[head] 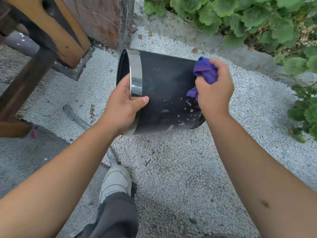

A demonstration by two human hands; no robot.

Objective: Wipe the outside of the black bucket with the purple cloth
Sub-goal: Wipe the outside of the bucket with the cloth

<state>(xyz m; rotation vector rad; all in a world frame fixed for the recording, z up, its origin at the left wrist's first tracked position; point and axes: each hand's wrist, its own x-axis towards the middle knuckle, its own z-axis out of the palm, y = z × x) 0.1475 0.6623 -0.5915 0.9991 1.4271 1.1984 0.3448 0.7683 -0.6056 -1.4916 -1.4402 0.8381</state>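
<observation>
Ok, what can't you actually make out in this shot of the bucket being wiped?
Head view only:
- The inside of the black bucket: its mouth faces away to the left, so only a dark sliver shows.
- The bucket's base and far side: turned away from the camera.
- Most of the purple cloth: bunched inside the right hand.
- The left hand fingers: curled over the rim, out of sight.
- The pale specks low on the bucket wall: too small to identify.

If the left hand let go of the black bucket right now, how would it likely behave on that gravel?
The black bucket is tipped on its side, so its round wall would probably roll, though the white gravel may slow it. One left hand at the shiny rim steadies it, suggesting it is fairly light. Droplets near the purple cloth hint at a slippery surface.
</observation>
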